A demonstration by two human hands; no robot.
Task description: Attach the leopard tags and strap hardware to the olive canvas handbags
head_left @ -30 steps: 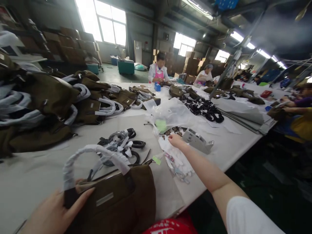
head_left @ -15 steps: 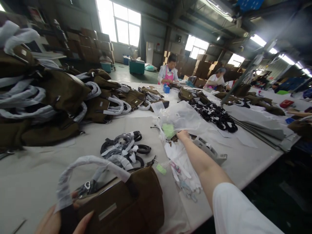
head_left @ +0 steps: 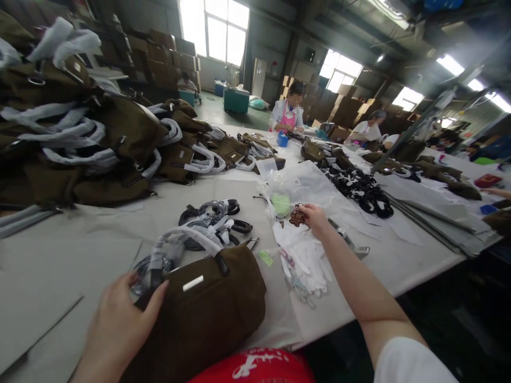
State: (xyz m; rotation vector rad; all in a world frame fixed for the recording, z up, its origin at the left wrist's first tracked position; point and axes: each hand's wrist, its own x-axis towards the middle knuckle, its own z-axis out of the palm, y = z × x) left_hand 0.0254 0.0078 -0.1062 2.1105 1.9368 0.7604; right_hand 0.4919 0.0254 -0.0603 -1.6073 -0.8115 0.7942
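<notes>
A dark olive-brown handbag lies in front of me, its handle wrapped in white film. My left hand is closed on the bag's top edge at the near base of that handle, thumb on the front panel. Over the table to the right, my right hand pinches a small leopard-print charm by its upper end. White gloves lie just below it. A clear plastic bag is right behind, with a light-green piece at its near end.
Coiled black straps in film sit behind the handbag. Brown bags are heaped at the left. A grey device is partly hidden by my right forearm. Black coils and grey sheets lie right. A co-worker is across the table.
My right hand has lifted the leopard-print charm from beside the plastic bag. The handbag stays in my left hand's hold and appears turned slightly. The view has shifted a little.
</notes>
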